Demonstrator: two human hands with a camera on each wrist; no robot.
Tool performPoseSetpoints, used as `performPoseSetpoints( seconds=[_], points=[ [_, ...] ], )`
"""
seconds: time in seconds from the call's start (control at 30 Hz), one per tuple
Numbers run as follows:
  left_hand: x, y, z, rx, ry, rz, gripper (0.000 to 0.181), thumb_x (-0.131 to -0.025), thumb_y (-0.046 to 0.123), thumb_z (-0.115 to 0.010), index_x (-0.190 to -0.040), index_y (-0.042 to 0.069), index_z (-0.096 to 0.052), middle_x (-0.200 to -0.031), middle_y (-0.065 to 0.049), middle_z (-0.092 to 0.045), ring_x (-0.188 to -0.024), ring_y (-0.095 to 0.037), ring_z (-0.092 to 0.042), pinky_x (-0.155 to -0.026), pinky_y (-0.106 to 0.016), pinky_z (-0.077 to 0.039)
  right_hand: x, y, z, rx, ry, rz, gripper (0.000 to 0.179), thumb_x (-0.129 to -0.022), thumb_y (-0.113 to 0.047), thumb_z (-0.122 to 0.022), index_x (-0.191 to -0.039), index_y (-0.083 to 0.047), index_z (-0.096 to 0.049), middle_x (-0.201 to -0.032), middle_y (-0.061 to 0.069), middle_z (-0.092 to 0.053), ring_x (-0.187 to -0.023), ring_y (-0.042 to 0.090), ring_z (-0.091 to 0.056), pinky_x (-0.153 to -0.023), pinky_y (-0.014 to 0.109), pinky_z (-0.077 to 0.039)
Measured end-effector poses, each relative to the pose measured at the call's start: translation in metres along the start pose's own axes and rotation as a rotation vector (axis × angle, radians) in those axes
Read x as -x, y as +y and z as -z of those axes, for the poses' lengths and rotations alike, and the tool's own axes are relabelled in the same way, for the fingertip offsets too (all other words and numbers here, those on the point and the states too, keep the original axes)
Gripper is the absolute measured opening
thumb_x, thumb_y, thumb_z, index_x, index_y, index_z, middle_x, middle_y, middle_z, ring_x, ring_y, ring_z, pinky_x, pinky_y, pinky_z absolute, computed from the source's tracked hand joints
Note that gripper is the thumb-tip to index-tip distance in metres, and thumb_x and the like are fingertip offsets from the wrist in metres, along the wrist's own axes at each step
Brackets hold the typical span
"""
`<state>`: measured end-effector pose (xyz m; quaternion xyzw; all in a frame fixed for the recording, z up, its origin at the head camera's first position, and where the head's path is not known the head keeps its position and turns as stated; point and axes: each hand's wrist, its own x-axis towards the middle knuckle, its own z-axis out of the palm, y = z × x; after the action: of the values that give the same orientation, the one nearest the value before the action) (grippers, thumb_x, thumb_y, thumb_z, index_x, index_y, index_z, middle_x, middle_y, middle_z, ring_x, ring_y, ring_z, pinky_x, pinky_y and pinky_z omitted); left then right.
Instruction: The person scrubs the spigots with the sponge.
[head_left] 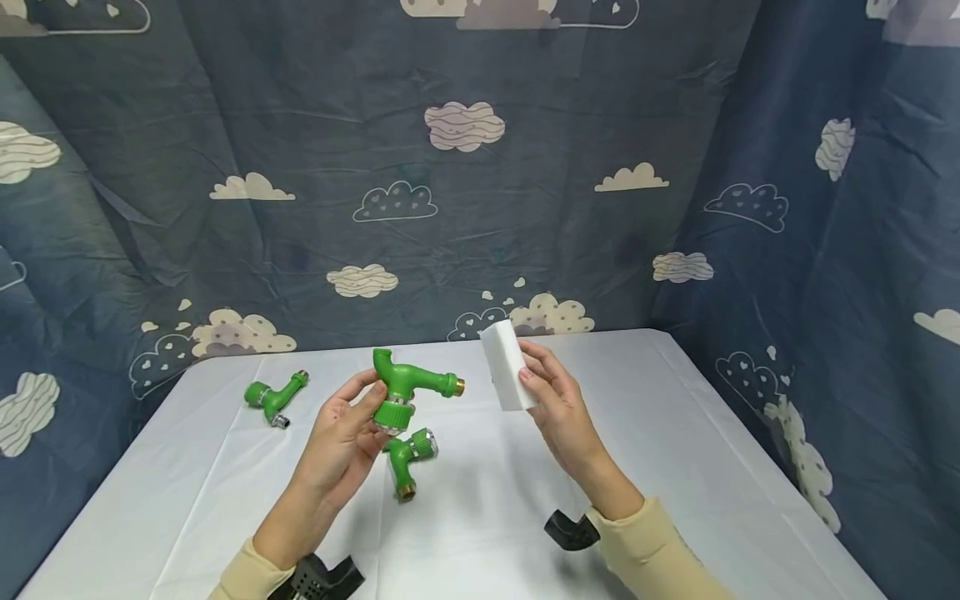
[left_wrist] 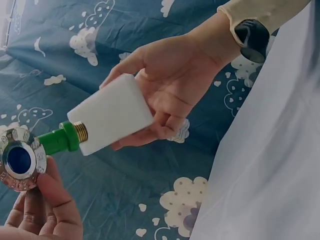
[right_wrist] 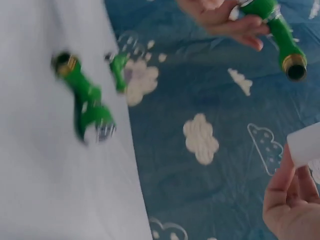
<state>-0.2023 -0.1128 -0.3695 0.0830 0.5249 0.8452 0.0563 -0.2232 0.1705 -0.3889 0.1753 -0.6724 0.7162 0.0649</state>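
My left hand [head_left: 341, 446] pinches a green tap [head_left: 408, 379] between thumb and fingers, held up over the table. The tap's brass-threaded end points right, toward a white sponge block [head_left: 504, 367]. That block is gripped at its right side by my right hand [head_left: 558, 408], thumb on the near face and fingers behind. In the left wrist view the sponge [left_wrist: 111, 115] overlaps the brass thread [left_wrist: 80, 132], and the tap's clear-rimmed knob [left_wrist: 20, 160] faces the camera. The right wrist view shows the held tap [right_wrist: 280, 35] at top right and only part of the sponge [right_wrist: 306, 145].
A second green tap [head_left: 408, 462] lies on the white-covered table [head_left: 480, 533] just below the left hand. Another green tap [head_left: 276, 398] lies farther left. Dark blue cloth [head_left: 525, 217] with cloud prints hangs behind the table and along its sides.
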Motion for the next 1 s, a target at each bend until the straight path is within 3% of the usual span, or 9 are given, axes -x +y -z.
performPoseSetpoints(
  seconds=[0.17, 0.3, 0.43, 0.6, 0.7, 0.8, 0.9, 1.0],
  points=[
    [0.004, 0.001, -0.003, -0.014, -0.120, -0.009, 0.031, -0.114, 0.017, -0.055, -0.145, 0.016, -0.053, -0.113, 0.003, -0.076, -0.098, -0.010, -0.079, -0.082, -0.023, -0.066, 0.004, -0.006, -0.005, -0.262, -0.107, -0.110, 0.041, -0.116, -0.025, -0.038, -0.157, -0.021, -0.041, -0.148, 0.010, -0.049, -0.124, 0.023, -0.059, -0.095, 0.027, -0.058],
    [0.007, -0.001, -0.005, -0.042, -0.215, -0.037, 0.047, -0.113, 0.010, -0.055, -0.159, 0.014, -0.045, -0.124, 0.001, -0.072, -0.104, -0.014, -0.078, -0.088, -0.034, -0.067, 0.008, -0.008, -0.011, -0.327, -0.178, -0.143, 0.041, -0.116, -0.028, -0.037, -0.157, -0.022, -0.039, -0.150, 0.007, -0.048, -0.125, 0.023, -0.060, -0.096, 0.027, -0.058],
    [0.009, -0.005, -0.009, -0.105, -0.232, -0.066, 0.051, -0.109, 0.006, -0.059, -0.159, 0.014, -0.049, -0.128, -0.003, -0.064, -0.106, -0.016, -0.073, -0.090, -0.042, -0.068, 0.009, -0.007, -0.017, -0.339, -0.200, -0.154, 0.044, -0.116, -0.027, -0.036, -0.159, -0.019, -0.037, -0.152, 0.010, -0.047, -0.124, 0.023, -0.061, -0.093, 0.028, -0.057],
    [0.009, -0.007, -0.013, -0.189, -0.155, -0.121, 0.039, -0.106, 0.003, -0.065, -0.144, 0.013, -0.063, -0.131, -0.008, -0.059, -0.107, -0.018, -0.070, -0.087, -0.044, -0.068, 0.009, -0.006, -0.021, -0.282, -0.174, -0.161, 0.045, -0.114, -0.024, -0.041, -0.158, -0.015, -0.041, -0.149, 0.010, -0.048, -0.123, 0.024, -0.060, -0.094, 0.029, -0.058],
    [0.007, -0.007, -0.013, -0.225, -0.059, -0.147, 0.038, -0.105, 0.002, -0.067, -0.141, 0.012, -0.064, -0.127, -0.008, -0.062, -0.104, -0.018, -0.073, -0.085, -0.042, -0.069, 0.009, -0.006, -0.021, -0.212, -0.165, -0.151, 0.043, -0.113, -0.022, -0.045, -0.155, -0.014, -0.046, -0.146, 0.008, -0.052, -0.123, 0.025, -0.059, -0.096, 0.032, -0.058],
    [0.005, -0.006, -0.011, -0.232, 0.049, -0.150, 0.039, -0.104, 0.005, -0.069, -0.142, 0.010, -0.063, -0.117, -0.002, -0.069, -0.099, -0.013, -0.072, -0.085, -0.031, -0.067, 0.010, -0.007, -0.020, -0.151, -0.145, -0.101, 0.042, -0.112, -0.019, -0.047, -0.153, -0.016, -0.051, -0.143, 0.003, -0.058, -0.119, 0.023, -0.059, -0.094, 0.031, -0.057],
    [0.003, -0.005, -0.008, -0.178, 0.132, -0.124, 0.037, -0.105, 0.007, -0.068, -0.141, 0.011, -0.061, -0.103, 0.004, -0.074, -0.089, -0.008, -0.069, -0.079, -0.022, -0.060, 0.012, -0.010, -0.020, -0.032, -0.112, 0.036, 0.043, -0.110, -0.012, -0.051, -0.152, -0.013, -0.053, -0.140, -0.001, -0.062, -0.116, 0.018, -0.061, -0.091, 0.029, -0.057],
    [0.001, -0.004, -0.007, -0.089, 0.165, -0.088, 0.030, -0.107, 0.007, -0.066, -0.135, 0.013, -0.057, -0.094, 0.006, -0.076, -0.083, -0.006, -0.068, -0.076, -0.020, -0.058, 0.016, -0.015, -0.025, 0.176, -0.080, 0.266, 0.046, -0.104, -0.003, -0.060, -0.150, -0.010, -0.057, -0.141, 0.003, -0.063, -0.117, 0.016, -0.062, -0.088, 0.027, -0.055]
  ],
)
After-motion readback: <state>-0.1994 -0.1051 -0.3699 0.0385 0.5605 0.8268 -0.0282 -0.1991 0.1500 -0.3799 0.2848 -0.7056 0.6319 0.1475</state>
